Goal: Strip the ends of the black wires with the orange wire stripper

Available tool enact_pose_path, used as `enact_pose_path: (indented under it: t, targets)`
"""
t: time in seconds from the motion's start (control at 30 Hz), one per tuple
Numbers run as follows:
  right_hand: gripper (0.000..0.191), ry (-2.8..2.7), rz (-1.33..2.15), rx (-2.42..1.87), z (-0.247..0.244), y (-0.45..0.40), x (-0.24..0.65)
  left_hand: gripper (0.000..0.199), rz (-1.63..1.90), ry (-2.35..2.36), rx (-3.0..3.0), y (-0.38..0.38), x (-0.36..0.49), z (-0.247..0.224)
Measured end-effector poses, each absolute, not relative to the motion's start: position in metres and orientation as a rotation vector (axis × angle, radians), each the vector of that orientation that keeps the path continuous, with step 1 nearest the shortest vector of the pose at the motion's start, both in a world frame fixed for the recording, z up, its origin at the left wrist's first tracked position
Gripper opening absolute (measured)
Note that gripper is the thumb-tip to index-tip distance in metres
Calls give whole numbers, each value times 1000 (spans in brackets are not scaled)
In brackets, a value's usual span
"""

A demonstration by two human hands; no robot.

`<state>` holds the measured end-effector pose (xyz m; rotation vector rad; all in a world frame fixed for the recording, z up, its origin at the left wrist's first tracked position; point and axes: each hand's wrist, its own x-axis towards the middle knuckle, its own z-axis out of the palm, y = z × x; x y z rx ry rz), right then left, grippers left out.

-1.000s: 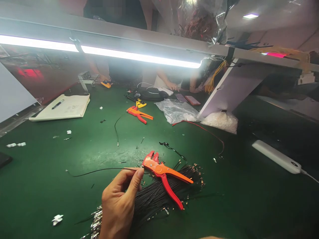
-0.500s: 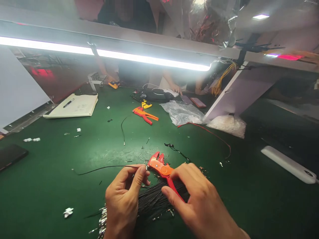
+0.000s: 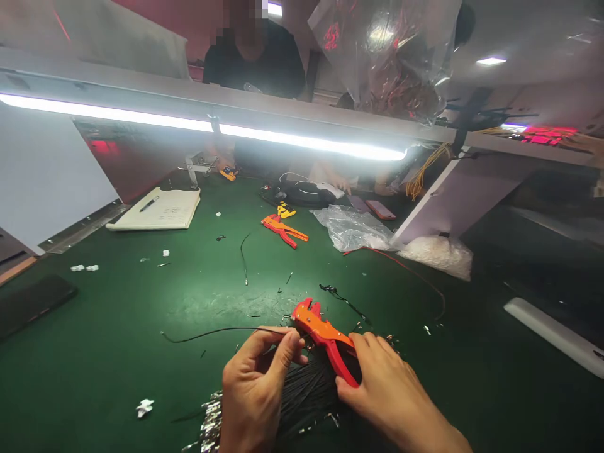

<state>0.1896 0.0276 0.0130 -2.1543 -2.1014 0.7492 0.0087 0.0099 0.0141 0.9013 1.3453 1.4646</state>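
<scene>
Between the thumb and fingertips of my left hand [image 3: 257, 384] is a thin black wire [image 3: 212, 329]; its free length runs left and ends in a tiny tip. My right hand [image 3: 389, 384] grips the handles of an orange and red wire stripper [image 3: 321, 328], thumb on the lower red handle and fingers at the upper one. The stripper's jaws point up and left, just beyond my left fingertips. Under both hands lies a bundle of black wires [image 3: 306, 393], partly hidden, with shiny metal terminals [image 3: 211, 418] at its left end.
A second wire stripper [image 3: 283, 230], a yellow tool [image 3: 285, 210], a clear plastic bag [image 3: 353, 226] and a notebook [image 3: 163, 211] lie farther back. Wire scraps dot the green table [image 3: 117, 314]. A lamp bar [image 3: 311, 139] crosses above. Another person [image 3: 255, 56] is opposite.
The view has shifted, so the scene sits lower and farther right. My right hand has slid back along the stripper's handles, showing more of them. My left hand still pinches the wire.
</scene>
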Motion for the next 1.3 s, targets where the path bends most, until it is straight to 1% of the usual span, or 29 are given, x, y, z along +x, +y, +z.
enact_pose_path:
  t: [0.07, 0.1, 0.17, 0.27, 0.37, 0.47, 0.53, 0.67, 0.8, 0.9, 1.0, 1.13, 1.23, 1.3]
  targets:
    - [26, -2006, 939, -2061, 19, 35, 200, 15, 1492, 1336, 855, 9, 10, 19]
    - [28, -1954, 1071, -1986, 22, 37, 206, 15, 1502, 1334, 835, 9, 11, 20]
    - [39, -1844, 1322, -1782, 23, 38, 215, 14, 1509, 1338, 803, 8, 10, 21]
    - [50, -1374, 1718, -1304, 13, 33, 219, 15, 1524, 1300, 874, 11, 7, 16]
    - [54, -975, 1944, -825, -6, 25, 210, 21, 1604, 1305, 1016, 14, 2, 9]
    - [45, -923, 1991, -697, -22, 20, 198, 30, 1661, 1370, 1035, 14, 1, 2]
    - [45, -886, 1988, -635, -28, 17, 190, 32, 1676, 1399, 1008, 14, 5, -1]
    - [56, -830, 1908, -455, -28, 12, 177, 26, 1642, 1448, 1077, 10, 14, -7]
    - [50, -927, 1896, -472, -28, 8, 171, 19, 1616, 1509, 1079, 8, 20, -9]
    - [57, -842, 1977, -472, -31, 6, 170, 16, 1591, 1441, 1145, 7, 22, -9]
    - [64, -779, 2045, -437, -31, 6, 171, 19, 1586, 1407, 1146, 5, 24, -8]
    - [62, -816, 2014, -415, -28, 7, 173, 9, 1639, 1379, 1181, 4, 24, -6]
    - [64, -814, 1992, -434, -27, 8, 176, 15, 1717, 1280, 1308, 4, 20, -5]
    - [61, -841, 1958, -456, -27, 7, 179, 20, 1785, 1246, 1347, 4, 16, -4]
